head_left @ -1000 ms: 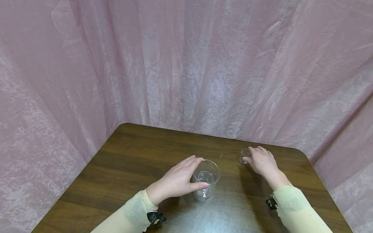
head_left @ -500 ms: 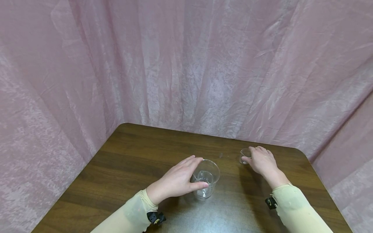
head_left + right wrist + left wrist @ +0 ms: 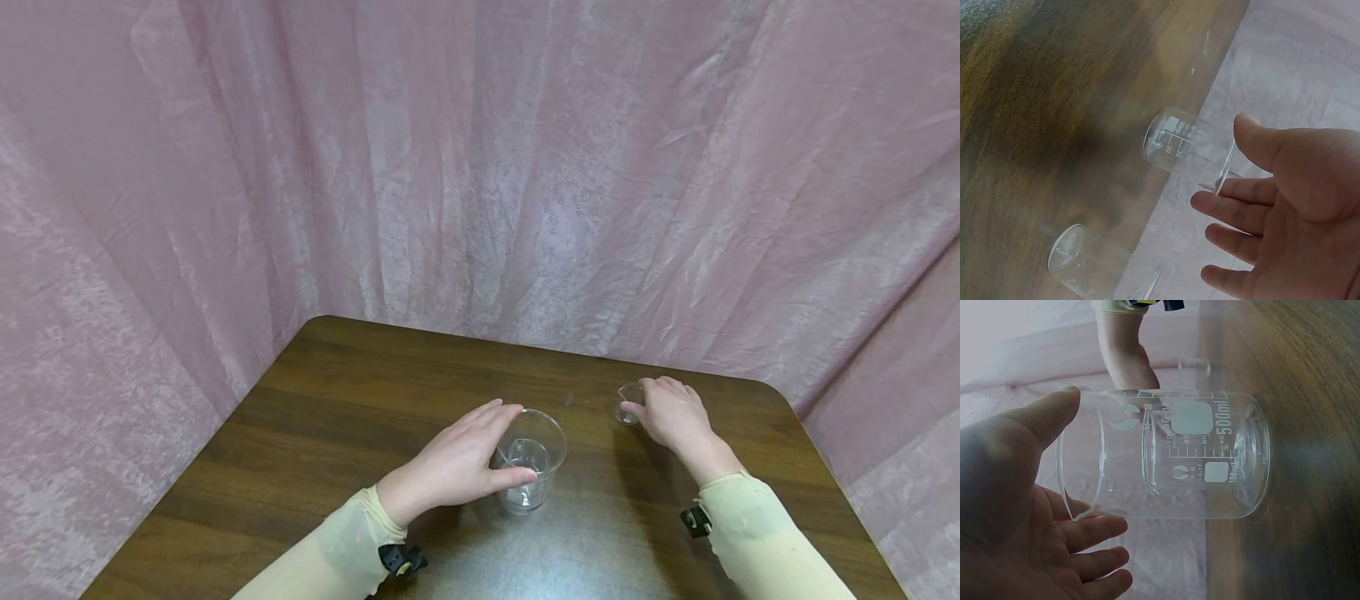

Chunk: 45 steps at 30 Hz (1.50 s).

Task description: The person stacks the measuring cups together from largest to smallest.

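In the left wrist view a large clear glass beaker (image 3: 1210, 494), marked 500ml, stands upright on the table. A smaller 100ml beaker (image 3: 1217, 472) sits inside it. My left hand (image 3: 457, 458) grips the large beaker's rim, thumb on the near side and fingers on the far side. Farther right, my right hand (image 3: 675, 412) holds a small beaker (image 3: 628, 406) by its rim between thumb and fingers. The right wrist view shows this beaker's 50ml marking. Another glass beaker (image 3: 1100, 262) stands to its right, hidden behind my right hand in the head view.
The brown wooden table (image 3: 360, 367) has rounded back corners. A pink curtain (image 3: 480, 183) hangs right behind its far edge and along both sides. A tiny clear speck (image 3: 568, 399) lies on the wood left of the small beaker.
My right hand and the small beaker have shifted very slightly to the left. The left hand and the large beaker stay where they were.
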### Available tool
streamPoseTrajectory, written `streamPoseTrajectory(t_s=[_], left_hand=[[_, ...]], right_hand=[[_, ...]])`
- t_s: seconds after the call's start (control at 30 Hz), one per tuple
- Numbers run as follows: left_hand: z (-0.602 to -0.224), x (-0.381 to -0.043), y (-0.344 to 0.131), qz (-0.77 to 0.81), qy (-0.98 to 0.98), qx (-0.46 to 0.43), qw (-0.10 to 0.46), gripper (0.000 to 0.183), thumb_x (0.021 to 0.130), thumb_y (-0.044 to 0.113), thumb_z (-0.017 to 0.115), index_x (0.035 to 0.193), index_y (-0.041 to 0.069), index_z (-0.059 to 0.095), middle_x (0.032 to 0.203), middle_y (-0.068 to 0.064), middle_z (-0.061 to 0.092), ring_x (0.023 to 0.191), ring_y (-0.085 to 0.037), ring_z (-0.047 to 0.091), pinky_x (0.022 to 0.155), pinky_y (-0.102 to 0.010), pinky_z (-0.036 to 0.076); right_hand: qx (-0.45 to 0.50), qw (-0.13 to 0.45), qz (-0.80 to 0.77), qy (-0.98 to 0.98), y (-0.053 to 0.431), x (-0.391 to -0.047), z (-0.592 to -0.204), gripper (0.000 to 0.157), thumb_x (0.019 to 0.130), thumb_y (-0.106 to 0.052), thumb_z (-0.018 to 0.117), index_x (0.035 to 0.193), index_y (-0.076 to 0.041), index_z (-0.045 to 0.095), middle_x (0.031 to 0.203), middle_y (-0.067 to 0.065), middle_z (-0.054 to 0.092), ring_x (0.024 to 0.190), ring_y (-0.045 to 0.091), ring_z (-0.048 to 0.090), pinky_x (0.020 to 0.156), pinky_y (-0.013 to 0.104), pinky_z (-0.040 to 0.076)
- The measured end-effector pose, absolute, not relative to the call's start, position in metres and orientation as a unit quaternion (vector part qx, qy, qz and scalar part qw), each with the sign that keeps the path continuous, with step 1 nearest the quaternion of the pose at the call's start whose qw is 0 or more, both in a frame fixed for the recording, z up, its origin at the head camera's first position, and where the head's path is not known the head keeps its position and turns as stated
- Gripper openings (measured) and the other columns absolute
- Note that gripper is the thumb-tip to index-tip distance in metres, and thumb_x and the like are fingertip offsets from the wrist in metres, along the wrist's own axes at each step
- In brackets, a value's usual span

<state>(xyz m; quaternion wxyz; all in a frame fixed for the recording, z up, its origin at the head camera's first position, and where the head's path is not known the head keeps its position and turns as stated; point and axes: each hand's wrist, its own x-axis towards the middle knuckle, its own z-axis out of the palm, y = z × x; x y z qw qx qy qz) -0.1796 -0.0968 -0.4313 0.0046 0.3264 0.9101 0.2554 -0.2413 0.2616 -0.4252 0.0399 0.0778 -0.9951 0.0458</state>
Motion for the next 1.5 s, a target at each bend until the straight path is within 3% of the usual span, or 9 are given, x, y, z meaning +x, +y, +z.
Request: streamPoseTrajectory(t_s=[0.6, 1.5], left_hand=[[-0.431, -0.180, -0.098, 0.252, 0.911, 0.326, -0.002, 0.091, 0.100, 0.069, 0.072, 0.167, 0.013, 0.044, 0.169, -0.008, 0.050, 0.162, -0.031, 0.036, 0.131, -0.050, 0.034], [-0.432, -0.180, -0.097, 0.252, 0.910, 0.330, -0.001, 0.091, 0.100, 0.068, 0.072, 0.166, 0.012, 0.046, 0.168, -0.008, 0.051, 0.161, -0.033, 0.037, 0.131, -0.051, 0.034]], right_hand=[[0.079, 0.036, 0.042, -0.995, 0.258, -0.241, -0.424, 0.049, 0.106, -0.034, 0.075, 0.125, 0.010, 0.068, 0.121, 0.029, 0.071, 0.127, 0.050, 0.061, 0.110, 0.064, 0.048], [0.096, 0.077, 0.047, -0.991, 0.260, -0.239, -0.435, 0.044, 0.103, -0.031, 0.079, 0.113, 0.011, 0.069, 0.107, 0.027, 0.071, 0.118, 0.052, 0.064, 0.106, 0.065, 0.050]])
